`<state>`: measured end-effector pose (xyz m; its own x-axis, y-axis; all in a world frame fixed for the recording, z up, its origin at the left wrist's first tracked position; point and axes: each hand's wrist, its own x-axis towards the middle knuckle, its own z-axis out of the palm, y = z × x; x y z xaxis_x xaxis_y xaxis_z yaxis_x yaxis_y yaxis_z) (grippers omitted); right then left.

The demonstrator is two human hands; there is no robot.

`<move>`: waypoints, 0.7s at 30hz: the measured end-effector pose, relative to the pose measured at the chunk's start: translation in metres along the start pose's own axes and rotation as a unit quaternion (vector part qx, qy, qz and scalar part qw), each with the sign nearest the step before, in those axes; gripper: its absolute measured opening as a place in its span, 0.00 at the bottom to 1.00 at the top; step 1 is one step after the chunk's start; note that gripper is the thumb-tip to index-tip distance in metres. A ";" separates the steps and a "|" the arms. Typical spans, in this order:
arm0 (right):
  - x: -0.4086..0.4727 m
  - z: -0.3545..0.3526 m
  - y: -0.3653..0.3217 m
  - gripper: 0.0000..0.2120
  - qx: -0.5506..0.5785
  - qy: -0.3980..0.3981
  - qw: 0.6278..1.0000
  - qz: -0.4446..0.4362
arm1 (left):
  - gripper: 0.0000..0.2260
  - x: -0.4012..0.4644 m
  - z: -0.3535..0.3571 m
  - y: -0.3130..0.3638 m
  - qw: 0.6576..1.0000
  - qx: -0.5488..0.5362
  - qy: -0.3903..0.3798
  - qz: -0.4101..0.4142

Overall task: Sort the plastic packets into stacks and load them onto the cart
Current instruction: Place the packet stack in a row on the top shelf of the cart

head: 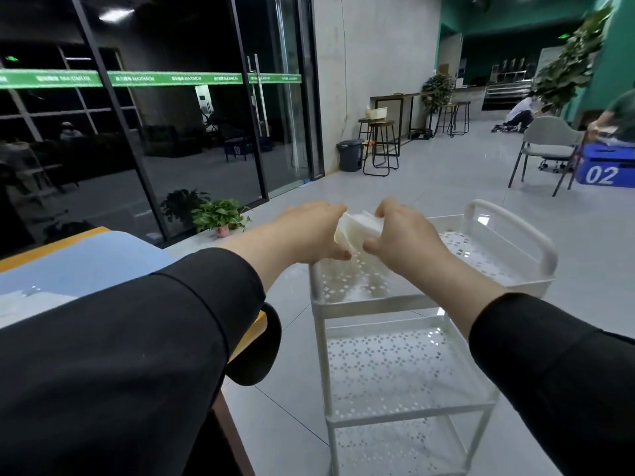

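Observation:
A stack of white plastic packets (357, 226) hangs between my two hands, above the far left corner of the cart's top tray. My left hand (309, 231) grips its left end with fingers curled over the top and thumb beneath. My right hand (402, 231) grips the right end the same way. The white three-tier cart (515, 286) stands on the floor right in front of me; its perforated top tray and the middle tier (395, 369) show no packets. Both arms wear black sleeves.
A table with a blue cover (86, 259) and wooden edge lies at my left, under my left arm. A potted plant (220, 216) stands by the glass wall. Stools, a bin (350, 154), a chair (546, 146), a blue crate and people sit farther off.

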<state>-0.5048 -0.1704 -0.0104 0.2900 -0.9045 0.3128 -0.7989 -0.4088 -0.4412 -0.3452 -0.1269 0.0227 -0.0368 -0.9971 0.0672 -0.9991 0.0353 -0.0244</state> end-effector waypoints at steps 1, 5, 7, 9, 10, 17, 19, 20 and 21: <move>0.000 0.001 -0.001 0.23 0.019 -0.007 1.000 0.004 | 0.38 0.000 0.001 0.000 1.000 -0.009 0.002 -0.004; 0.001 0.002 0.004 0.28 0.166 -0.070 0.982 0.050 | 0.38 -0.004 0.002 0.003 1.000 -0.006 -0.025 -0.010; 0.000 0.001 0.008 0.31 0.221 -0.098 0.968 0.062 | 0.39 -0.005 0.003 0.006 0.999 0.001 -0.037 -0.004; 0.001 0.001 0.012 0.31 0.249 -0.107 0.960 0.064 | 0.47 -0.005 0.005 0.013 0.999 0.006 -0.041 -0.003; 0.001 0.001 0.012 0.30 0.262 -0.108 0.957 0.067 | 0.52 -0.005 0.006 0.016 0.999 0.006 -0.038 -0.008; -0.004 0.006 0.018 0.23 0.279 -0.073 0.956 0.057 | 0.48 0.001 0.013 0.019 0.999 0.033 -0.025 -0.034; -0.003 0.008 0.022 0.21 0.280 -0.070 0.956 0.057 | 0.44 0.003 0.013 0.019 0.999 0.036 -0.023 -0.027; -0.003 0.009 0.024 0.19 0.286 -0.068 0.954 0.060 | 0.43 0.004 0.013 0.022 0.999 0.038 -0.020 -0.019; -0.002 0.010 0.026 0.17 0.295 -0.068 0.951 0.065 | 0.44 0.004 0.012 0.025 0.999 0.038 -0.022 -0.013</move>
<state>-0.5209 -0.1806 -0.0304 0.3069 -0.9429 0.1294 -0.4094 -0.2535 -0.8764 -0.3697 -0.1304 0.0102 -0.0089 -0.9996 0.0259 -0.9950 0.0063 -0.0999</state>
